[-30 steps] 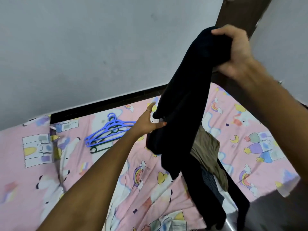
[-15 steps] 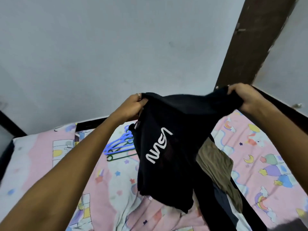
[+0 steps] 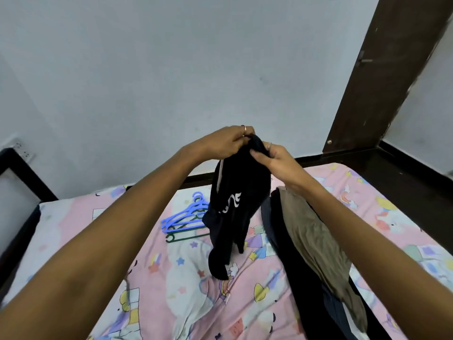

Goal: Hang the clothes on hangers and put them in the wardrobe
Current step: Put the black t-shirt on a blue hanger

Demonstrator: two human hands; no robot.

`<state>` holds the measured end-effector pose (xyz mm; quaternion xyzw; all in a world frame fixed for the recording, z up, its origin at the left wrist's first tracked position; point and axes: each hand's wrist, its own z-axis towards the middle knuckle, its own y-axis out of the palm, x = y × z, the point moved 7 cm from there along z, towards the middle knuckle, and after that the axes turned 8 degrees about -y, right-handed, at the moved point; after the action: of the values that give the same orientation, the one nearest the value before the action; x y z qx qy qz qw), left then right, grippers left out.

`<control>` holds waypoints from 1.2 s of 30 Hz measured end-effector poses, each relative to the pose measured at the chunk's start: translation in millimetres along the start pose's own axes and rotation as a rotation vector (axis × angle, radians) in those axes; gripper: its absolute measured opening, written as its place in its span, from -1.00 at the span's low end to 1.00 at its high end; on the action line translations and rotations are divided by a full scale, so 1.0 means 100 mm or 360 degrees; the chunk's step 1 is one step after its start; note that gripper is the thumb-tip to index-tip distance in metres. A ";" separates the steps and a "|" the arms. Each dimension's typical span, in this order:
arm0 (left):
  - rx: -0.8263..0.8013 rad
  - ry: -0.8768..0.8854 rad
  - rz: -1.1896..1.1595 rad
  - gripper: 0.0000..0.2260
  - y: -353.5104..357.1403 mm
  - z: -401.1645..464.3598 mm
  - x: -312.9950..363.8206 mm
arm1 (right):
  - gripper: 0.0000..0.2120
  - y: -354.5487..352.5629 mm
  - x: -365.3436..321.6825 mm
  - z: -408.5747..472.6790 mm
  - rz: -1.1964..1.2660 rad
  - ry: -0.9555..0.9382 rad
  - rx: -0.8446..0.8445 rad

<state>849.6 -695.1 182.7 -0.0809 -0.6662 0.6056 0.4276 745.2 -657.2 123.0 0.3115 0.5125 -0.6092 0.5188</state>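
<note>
Since half a second ago, the two hands have been brought together: then the black cotton T-shirt with white lettering [image 3: 229, 204] was held spread wide between them, and now it is bunched at a single point in front of the chest. The left hand [image 3: 226, 141] is curled over the top of the gathered fabric, and the right hand [image 3: 274, 160] is pinching the same fold just beside it, thumb and fingers closed on the cloth. The garment is let hang straight down from that grip, its long axis vertical, with the lower hem touching or almost touching the pink cartoon-print bedsheet [image 3: 245, 303] (which of the two cannot be told).

The stack of blue and green plastic hangers [image 3: 186, 220] is laid on the bed behind and to the left of the hanging shirt, partly hidden by it. It is judged that the left hand is the nearer one for reaching them, while the shirt could be kept up by the right. The pile of remaining clothes, an olive-brown garment over dark ones [image 3: 313, 241], is laid lengthwise along the bed under the right forearm. No hanger is yet in the shirt, and no wardrobe is seen; a dark brown wooden door frame [image 3: 382, 69] is stood at the far right.
</note>
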 end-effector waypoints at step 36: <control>0.0232 -0.0759 -0.1556 -0.71 1.67 -1.55 -0.57 | -0.79 -0.05 -0.95 -0.54 0.1132 0.0046 0.0473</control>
<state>920.1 -574.0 -6.2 0.4075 -0.6609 0.3826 0.5008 757.8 -577.0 196.0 0.5502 0.2856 -0.4544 0.6397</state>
